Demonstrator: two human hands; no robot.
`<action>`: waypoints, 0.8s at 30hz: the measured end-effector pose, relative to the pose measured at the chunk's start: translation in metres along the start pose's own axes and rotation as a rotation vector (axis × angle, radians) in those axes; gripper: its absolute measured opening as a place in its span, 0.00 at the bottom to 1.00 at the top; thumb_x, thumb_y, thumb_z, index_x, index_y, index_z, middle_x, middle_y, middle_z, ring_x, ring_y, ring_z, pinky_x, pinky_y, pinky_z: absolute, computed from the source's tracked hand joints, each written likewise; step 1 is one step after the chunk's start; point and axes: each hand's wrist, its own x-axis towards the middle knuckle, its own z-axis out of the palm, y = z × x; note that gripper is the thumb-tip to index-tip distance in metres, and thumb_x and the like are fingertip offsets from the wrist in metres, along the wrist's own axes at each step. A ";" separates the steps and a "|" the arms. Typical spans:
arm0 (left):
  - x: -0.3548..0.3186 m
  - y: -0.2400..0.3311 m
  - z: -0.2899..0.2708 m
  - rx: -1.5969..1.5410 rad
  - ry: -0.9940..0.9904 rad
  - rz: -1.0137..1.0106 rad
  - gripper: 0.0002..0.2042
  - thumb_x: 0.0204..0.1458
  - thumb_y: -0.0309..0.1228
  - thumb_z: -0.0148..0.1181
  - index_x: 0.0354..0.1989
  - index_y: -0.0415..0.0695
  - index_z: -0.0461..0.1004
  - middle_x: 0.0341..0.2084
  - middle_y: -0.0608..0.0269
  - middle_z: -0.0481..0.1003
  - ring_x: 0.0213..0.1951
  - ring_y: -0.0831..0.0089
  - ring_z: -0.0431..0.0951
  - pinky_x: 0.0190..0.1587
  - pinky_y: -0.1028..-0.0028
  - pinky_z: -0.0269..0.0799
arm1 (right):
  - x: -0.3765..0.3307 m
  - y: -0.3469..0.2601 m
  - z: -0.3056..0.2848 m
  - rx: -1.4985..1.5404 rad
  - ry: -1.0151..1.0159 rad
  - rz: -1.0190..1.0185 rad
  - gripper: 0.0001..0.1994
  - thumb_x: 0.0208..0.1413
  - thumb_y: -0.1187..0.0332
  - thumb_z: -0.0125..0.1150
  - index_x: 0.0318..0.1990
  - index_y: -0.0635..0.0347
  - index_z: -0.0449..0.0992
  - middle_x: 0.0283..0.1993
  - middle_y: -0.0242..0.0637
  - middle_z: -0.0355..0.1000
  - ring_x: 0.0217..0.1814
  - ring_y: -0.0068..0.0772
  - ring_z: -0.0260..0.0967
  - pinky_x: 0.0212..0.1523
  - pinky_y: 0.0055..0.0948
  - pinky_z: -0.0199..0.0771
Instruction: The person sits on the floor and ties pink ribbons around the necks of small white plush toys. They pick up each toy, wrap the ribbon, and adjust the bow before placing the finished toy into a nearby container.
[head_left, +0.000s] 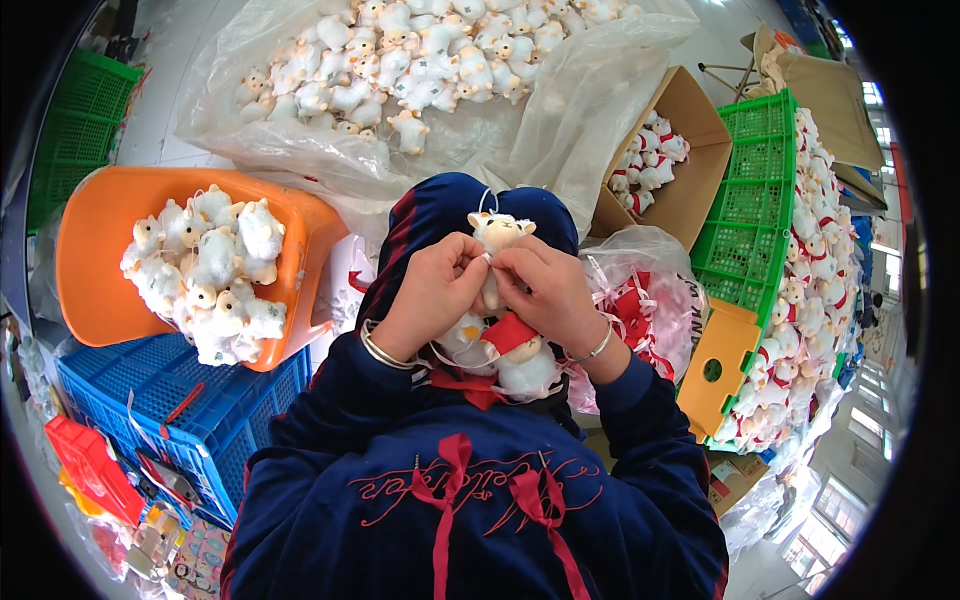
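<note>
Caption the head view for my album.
Left hand and right hand pinch a plush toy below its head, near a heaped orange bin.

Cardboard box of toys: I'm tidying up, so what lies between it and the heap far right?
A green lattice wall stands between them, in the head view.
</note>
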 end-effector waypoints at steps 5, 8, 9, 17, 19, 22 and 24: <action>-0.002 0.005 -0.010 -0.019 -0.125 -0.020 0.08 0.64 0.26 0.59 0.48 0.35 0.75 0.34 0.65 0.79 0.29 0.83 0.79 0.34 0.81 0.77 | -0.007 0.000 -0.003 0.085 -0.038 -0.003 0.09 0.53 0.75 0.69 0.42 0.59 0.82 0.37 0.38 0.73 0.36 0.40 0.74 0.36 0.34 0.75; -0.003 0.008 -0.006 -0.031 -0.065 -0.014 0.08 0.65 0.28 0.59 0.43 0.34 0.77 0.28 0.66 0.79 0.26 0.82 0.80 0.30 0.80 0.77 | -0.007 -0.001 -0.006 0.154 -0.042 -0.002 0.10 0.52 0.77 0.69 0.42 0.61 0.82 0.37 0.39 0.72 0.37 0.39 0.73 0.37 0.32 0.74; -0.002 0.007 -0.007 -0.037 -0.056 -0.022 0.08 0.65 0.28 0.59 0.42 0.35 0.77 0.28 0.66 0.79 0.25 0.83 0.80 0.30 0.80 0.76 | -0.007 -0.001 -0.006 0.168 -0.044 -0.008 0.10 0.52 0.77 0.69 0.43 0.61 0.82 0.36 0.39 0.72 0.36 0.38 0.73 0.37 0.31 0.74; 0.000 0.002 -0.005 -0.076 -0.024 -0.035 0.09 0.67 0.31 0.59 0.41 0.36 0.78 0.26 0.67 0.79 0.24 0.85 0.78 0.28 0.81 0.74 | -0.013 0.000 -0.007 0.322 -0.017 0.227 0.05 0.59 0.76 0.65 0.42 0.63 0.79 0.37 0.39 0.73 0.35 0.38 0.73 0.37 0.31 0.73; 0.000 0.002 -0.005 -0.075 -0.039 -0.030 0.09 0.66 0.31 0.59 0.41 0.36 0.78 0.26 0.67 0.79 0.24 0.85 0.78 0.28 0.81 0.73 | -0.011 -0.001 -0.007 0.298 -0.016 0.254 0.05 0.60 0.75 0.64 0.43 0.63 0.78 0.37 0.39 0.73 0.34 0.37 0.73 0.36 0.31 0.73; -0.001 0.007 -0.004 -0.020 -0.055 -0.018 0.07 0.66 0.29 0.60 0.42 0.37 0.77 0.28 0.69 0.78 0.25 0.87 0.76 0.29 0.83 0.72 | -0.007 -0.001 -0.007 0.243 -0.007 0.219 0.06 0.61 0.74 0.64 0.43 0.63 0.78 0.37 0.40 0.74 0.33 0.36 0.74 0.35 0.30 0.73; -0.002 0.008 -0.003 0.023 -0.059 -0.011 0.06 0.66 0.28 0.60 0.43 0.38 0.77 0.28 0.70 0.78 0.25 0.88 0.76 0.29 0.84 0.71 | -0.006 0.000 -0.006 0.236 -0.009 0.228 0.06 0.61 0.74 0.64 0.43 0.63 0.78 0.38 0.40 0.74 0.32 0.36 0.74 0.34 0.30 0.74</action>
